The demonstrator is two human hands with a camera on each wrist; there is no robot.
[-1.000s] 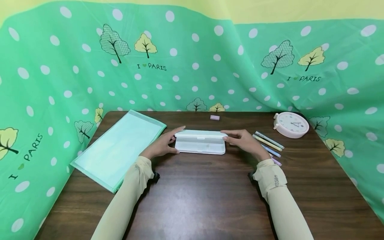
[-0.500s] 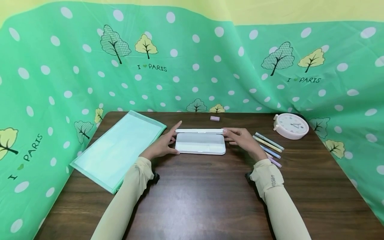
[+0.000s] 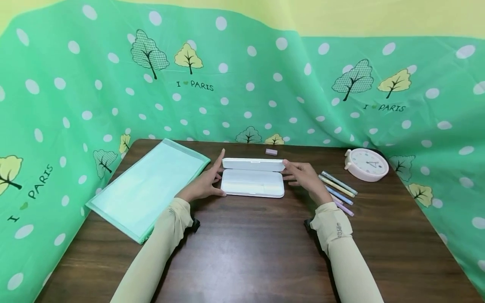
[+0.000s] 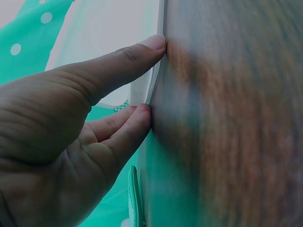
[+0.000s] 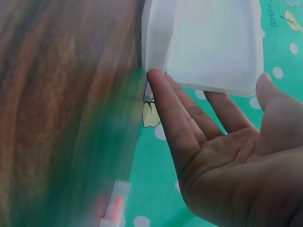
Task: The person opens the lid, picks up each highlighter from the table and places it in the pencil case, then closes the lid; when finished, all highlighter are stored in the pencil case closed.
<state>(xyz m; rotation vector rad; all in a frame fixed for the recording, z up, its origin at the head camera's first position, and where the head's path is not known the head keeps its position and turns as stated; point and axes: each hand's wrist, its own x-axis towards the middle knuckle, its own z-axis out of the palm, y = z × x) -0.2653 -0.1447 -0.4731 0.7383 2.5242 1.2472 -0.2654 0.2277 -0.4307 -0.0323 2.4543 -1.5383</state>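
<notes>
We see white case (image 3: 252, 183) on dark wooden surface (image 3: 235, 252), between both hands, lid (image 3: 253, 164) raised along far side. Left hand (image 3: 203, 183) grips left end, thumb at near edge, fingertips at side. Right hand (image 3: 305, 179): fingers mostly extended, touching right end of case and lid. Beyond right hand, we note pens (image 3: 337, 186), then pale clock (image 3: 366, 164). Pink block (image 3: 271, 152) behind case; pale green folder (image 3: 147, 189) at left.
</notes>
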